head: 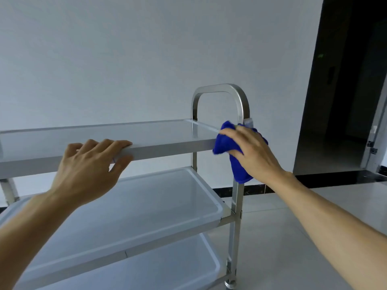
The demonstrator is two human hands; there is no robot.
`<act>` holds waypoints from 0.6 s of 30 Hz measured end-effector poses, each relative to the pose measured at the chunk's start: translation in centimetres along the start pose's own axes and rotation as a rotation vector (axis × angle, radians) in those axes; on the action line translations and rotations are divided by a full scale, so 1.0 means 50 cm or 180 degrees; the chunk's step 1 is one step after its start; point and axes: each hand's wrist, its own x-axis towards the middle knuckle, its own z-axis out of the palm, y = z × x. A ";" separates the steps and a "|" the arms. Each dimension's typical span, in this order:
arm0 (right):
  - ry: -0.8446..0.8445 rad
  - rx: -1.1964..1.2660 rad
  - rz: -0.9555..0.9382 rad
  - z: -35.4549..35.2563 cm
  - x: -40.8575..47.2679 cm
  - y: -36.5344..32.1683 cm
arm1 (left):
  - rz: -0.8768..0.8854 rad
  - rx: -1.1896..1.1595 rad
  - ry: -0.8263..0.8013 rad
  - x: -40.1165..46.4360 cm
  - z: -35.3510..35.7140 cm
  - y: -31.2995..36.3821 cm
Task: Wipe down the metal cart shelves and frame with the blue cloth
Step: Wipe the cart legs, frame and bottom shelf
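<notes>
Head view, the only one here: a metal cart [237,197] with 3 shelves stands in front of a plain pale wall [146,49]. The top shelf [100,139] is flat and shiny, the middle shelf [146,206] and bottom shelf [167,266] look like shallow white trays sitting in the steel frame. At the right end there's a curved steel handle [219,88] rising above the top shelf, and a caster wheel [230,284] shows at the very bottom.

The left hand [88,170] grips the front rim of the top shelf, fingers hooked over the top edge and thumb tucked under it.

The right hand [251,151] is at the right front corner of the top shelf, fingers curled down over the blue cloth [228,143] and pressing it against the corner where the shelf meets the upright post. The cloth is bunched up, part of it sticks out left of the fingers onto the shelf edge, and a tail of it hangs below the palm alongside the post.

Off to the right is a dark doorway [345,80], with a black skirting strip [257,190] running along the base of the wall and light floor tiles [282,237] under the cart.
</notes>
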 end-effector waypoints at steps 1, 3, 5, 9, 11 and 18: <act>0.0235 0.0404 0.0334 -0.004 -0.006 0.004 | 0.0006 -0.0018 0.0032 -0.001 0.002 -0.001; 0.1055 0.1200 0.1029 -0.017 -0.002 0.009 | 0.0020 -0.0030 0.0108 -0.003 0.006 -0.002; 0.1775 0.1657 0.1672 -0.034 0.027 0.016 | 0.0022 -0.0040 0.0190 -0.002 0.010 -0.003; 0.1560 0.2369 0.2336 -0.022 0.071 0.023 | 0.0000 -0.0122 0.0335 0.000 0.023 -0.005; 0.1029 0.2616 0.2410 0.024 0.053 0.010 | 0.0010 -0.0112 0.0384 0.001 0.030 -0.010; 0.0606 0.2379 0.2535 0.201 -0.153 0.007 | -0.0006 -0.0192 0.0474 -0.001 0.041 -0.019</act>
